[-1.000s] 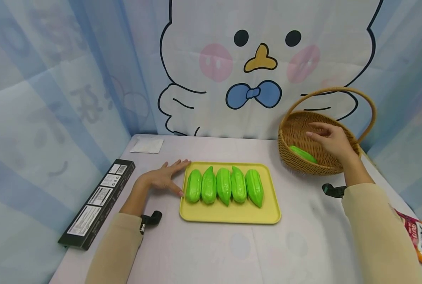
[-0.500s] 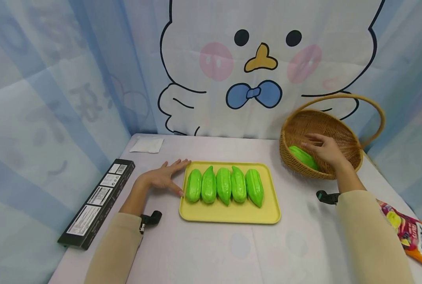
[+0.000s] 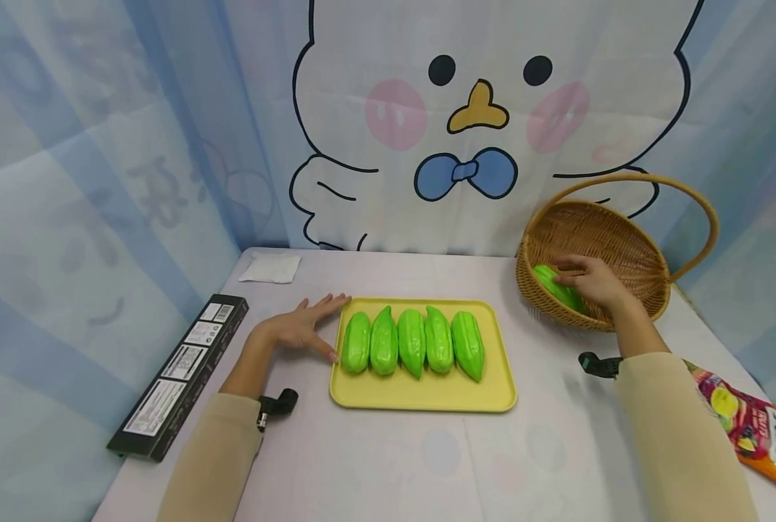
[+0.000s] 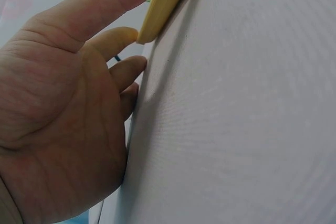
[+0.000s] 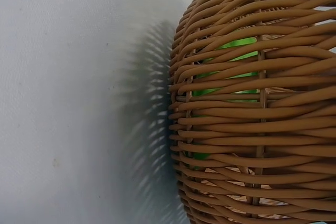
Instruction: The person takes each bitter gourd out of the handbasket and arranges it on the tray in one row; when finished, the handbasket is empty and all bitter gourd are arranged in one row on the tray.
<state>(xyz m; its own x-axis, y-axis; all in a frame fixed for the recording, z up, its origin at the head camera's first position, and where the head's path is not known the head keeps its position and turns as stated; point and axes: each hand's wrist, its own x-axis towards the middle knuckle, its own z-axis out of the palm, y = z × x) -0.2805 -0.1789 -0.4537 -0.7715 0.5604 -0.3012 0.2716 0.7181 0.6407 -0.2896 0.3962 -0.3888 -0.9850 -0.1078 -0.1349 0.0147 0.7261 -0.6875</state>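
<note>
Several ridged green star fruits (image 3: 411, 344) lie side by side on a yellow tray (image 3: 420, 397). My left hand (image 3: 299, 326) is spread at the tray's left edge, thumb and fingertips close against the rim. In the left wrist view its palm (image 4: 58, 98) holds nothing. At the back right, my right hand (image 3: 593, 281) reaches into a wicker basket (image 3: 629, 250) that leans to one side. Its thumb and fingers overlap the upper end of one star fruit (image 3: 570, 297) inside. The right wrist view shows only the basket's weave (image 5: 262, 124) with green behind it; the hand is hidden there.
A long black box (image 3: 182, 373) lies along the table's left side. Behind it is a white packet (image 3: 272, 267). An orange and red snack bag (image 3: 756, 428) lies at the right edge. A curtain with a cartoon print (image 3: 466, 217) hangs behind the table.
The basket has tipped to the right, its handle swinging outward. My right hand has moved lower and left, over the star fruit in the basket. The left hand and tray have not moved.
</note>
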